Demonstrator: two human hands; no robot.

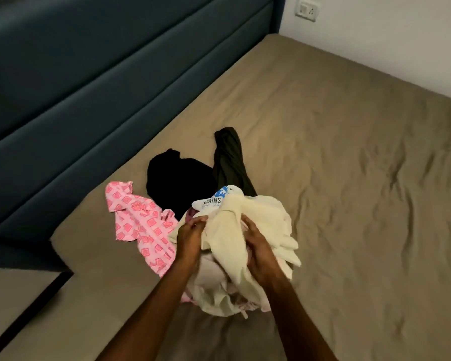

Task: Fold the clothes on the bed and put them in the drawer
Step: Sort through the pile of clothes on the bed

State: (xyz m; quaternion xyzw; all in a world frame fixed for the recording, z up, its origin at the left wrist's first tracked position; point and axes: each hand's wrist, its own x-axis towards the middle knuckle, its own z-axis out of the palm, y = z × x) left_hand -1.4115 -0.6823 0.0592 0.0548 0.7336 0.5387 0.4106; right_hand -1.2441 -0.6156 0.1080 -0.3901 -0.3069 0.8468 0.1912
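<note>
- Two bare arms reach up from the bottom of the frame to a pile of clothes in the middle.
- The left hand (190,237) pinches the edge of a cream cloth (235,230), with its fingers curled on it.
- The right hand (258,254) grips the same cream cloth from the other side.
- Under the cream cloth lies a pale pink cloth (211,272), all bunched up.
- A pink shirt with a square pattern (138,225) lies flat just left of the pile.
- A white piece with blue print (215,199) peeks out at the top of the pile.
- Behind the pile lie a black garment (175,178) and a dark green garment (231,160), touching each other.
- All of them rest on the bed (349,204), which has a brown, wrinkled sheet.
- The right half of the bed is bare sheet, out to its far edge by the wall.
- A dark blue padded headboard (89,74) runs along the upper left.
- A white wall (401,48) with a wall socket (307,9) is in the upper right corner.
</note>
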